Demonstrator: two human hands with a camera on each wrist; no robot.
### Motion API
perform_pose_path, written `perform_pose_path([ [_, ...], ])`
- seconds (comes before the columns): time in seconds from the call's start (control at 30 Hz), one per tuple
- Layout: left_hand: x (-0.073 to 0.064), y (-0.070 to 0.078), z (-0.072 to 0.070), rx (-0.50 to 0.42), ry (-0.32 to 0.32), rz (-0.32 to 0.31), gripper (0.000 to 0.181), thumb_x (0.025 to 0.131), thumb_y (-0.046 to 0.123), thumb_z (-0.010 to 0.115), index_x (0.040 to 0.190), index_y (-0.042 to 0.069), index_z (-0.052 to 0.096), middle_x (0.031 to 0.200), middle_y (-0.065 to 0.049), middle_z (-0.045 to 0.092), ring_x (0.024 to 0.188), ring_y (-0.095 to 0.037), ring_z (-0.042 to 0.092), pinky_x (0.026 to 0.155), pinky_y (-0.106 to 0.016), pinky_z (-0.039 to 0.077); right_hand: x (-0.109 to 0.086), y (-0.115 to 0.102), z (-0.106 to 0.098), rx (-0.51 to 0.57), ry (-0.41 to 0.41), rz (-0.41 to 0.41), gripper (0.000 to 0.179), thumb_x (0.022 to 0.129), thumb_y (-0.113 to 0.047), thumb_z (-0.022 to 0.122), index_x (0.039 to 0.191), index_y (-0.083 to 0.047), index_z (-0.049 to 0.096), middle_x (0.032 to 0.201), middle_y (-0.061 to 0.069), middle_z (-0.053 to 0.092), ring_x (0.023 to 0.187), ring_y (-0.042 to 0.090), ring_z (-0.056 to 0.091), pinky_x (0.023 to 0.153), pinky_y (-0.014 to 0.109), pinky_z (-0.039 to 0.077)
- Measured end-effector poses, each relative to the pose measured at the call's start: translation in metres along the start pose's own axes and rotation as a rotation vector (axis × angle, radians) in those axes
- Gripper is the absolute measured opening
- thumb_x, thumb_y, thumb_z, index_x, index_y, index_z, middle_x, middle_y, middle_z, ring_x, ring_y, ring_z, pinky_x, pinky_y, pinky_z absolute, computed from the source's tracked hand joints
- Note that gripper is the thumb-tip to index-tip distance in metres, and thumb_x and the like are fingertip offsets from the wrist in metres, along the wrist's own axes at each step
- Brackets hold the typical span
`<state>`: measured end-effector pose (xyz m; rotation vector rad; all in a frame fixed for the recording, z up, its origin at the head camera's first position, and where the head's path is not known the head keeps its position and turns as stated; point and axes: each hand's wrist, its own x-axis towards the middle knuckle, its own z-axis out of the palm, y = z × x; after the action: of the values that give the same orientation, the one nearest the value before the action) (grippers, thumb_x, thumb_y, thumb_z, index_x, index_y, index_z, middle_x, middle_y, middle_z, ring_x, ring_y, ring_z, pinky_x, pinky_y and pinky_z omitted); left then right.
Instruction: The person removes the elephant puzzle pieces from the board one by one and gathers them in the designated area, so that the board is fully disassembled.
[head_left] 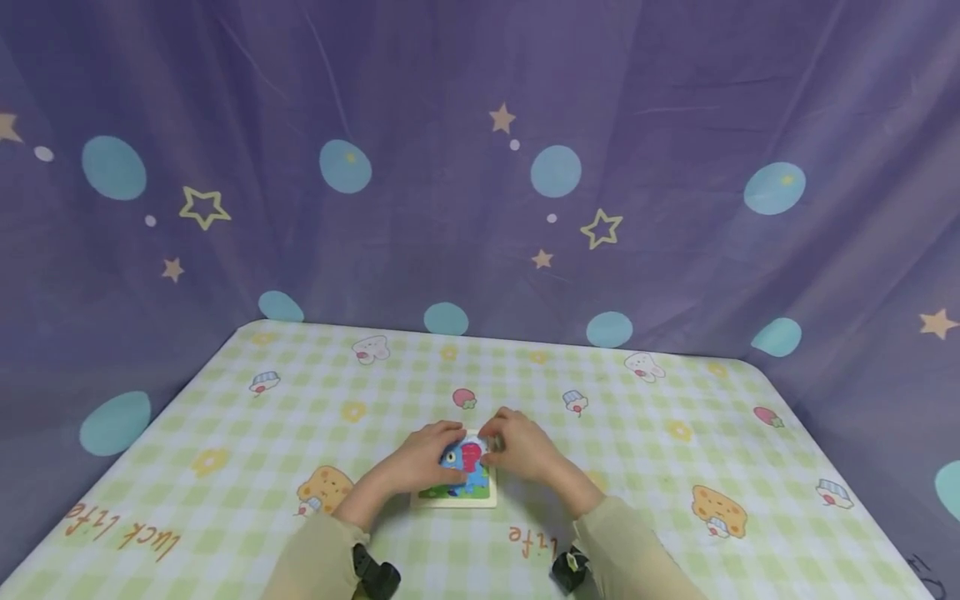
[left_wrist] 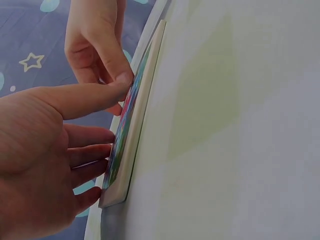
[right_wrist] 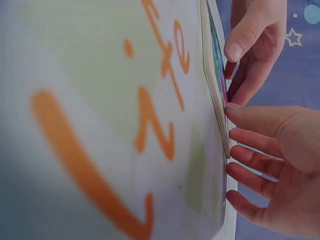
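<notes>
Leftward, orange "luck life" lettering (head_left: 135,531); fingers (left_wrist: 92,135) on a picture board (head_left: 478,484).

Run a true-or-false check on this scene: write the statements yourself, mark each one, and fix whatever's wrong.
1. The left hand and the right hand are both at the picture board. True.
2. The picture board stands upright on its edge. False: it lies flat on the checked tablecloth.
3. The picture on the board includes a blue figure. True.
4. The backdrop curtain is plain white. False: the curtain is purple-blue, with stars and light-blue ovals.
5. The checked tablecloth is green and white. True.
6. The sleeves are bright red. False: the sleeves are a pale greenish beige.
</notes>
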<state>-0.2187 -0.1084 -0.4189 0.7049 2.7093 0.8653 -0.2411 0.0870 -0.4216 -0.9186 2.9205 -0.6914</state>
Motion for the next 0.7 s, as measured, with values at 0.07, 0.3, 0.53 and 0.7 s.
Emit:
perform_pose_path([
  [0.07, -0.001, 0.000, 0.000, 0.000, 0.007, -0.002, 0.066, 0.080, 0.029, 0.067, 0.132, -0.002, 0.044, 0.139, -0.017, 0.038, 0.128, -0.038, 0.033, 0.102, -0.055, 0.027, 0.002, -0.001, 0.000, -0.003, 0.005, 0.021, 0.029, 0.074, -0.024, 0.073, 0.099, -0.011, 0.068, 0.092, -0.002, 0.056, 0.081, 0.012, 0.050, 0.072, 0.027, 0.044],
  [0.3, 0.001, 0.000, 0.004, 0.049, 0.047, 0.002, 0.060, 0.080, 0.027, 0.067, 0.130, -0.001, 0.048, 0.135, -0.016, 0.043, 0.125, -0.035, 0.038, 0.101, -0.053, 0.029, 0.007, -0.002, 0.001, -0.019, 0.013, 0.045, 0.028, 0.070, -0.023, 0.076, 0.094, -0.011, 0.070, 0.086, -0.003, 0.057, 0.076, 0.012, 0.052, 0.071, 0.028, 0.045],
  [0.53, 0.004, 0.003, 0.006, 0.071, 0.106, -0.015, 0.057, 0.077, 0.027, 0.070, 0.125, 0.002, 0.053, 0.127, -0.014, 0.049, 0.117, -0.031, 0.044, 0.096, -0.052, 0.033, 0.010, -0.004, 0.000, -0.053, 0.018, 0.035, 0.028, 0.068, -0.024, 0.078, 0.092, -0.011, 0.071, 0.085, -0.003, 0.059, 0.074, 0.012, 0.054, 0.069, 0.028, 0.046],
  [0.7, 0.006, 0.004, 0.010, 0.069, 0.162, -0.023, 0.052, 0.075, 0.025, 0.072, 0.119, 0.001, 0.057, 0.120, -0.012, 0.053, 0.110, -0.030, 0.047, 0.093, -0.052, 0.035, 0.010, -0.004, -0.001, -0.033, 0.007, 0.054, 0.029, 0.067, -0.024, 0.078, 0.092, -0.011, 0.071, 0.083, -0.003, 0.058, 0.072, 0.011, 0.053, 0.067, 0.026, 0.045],
])
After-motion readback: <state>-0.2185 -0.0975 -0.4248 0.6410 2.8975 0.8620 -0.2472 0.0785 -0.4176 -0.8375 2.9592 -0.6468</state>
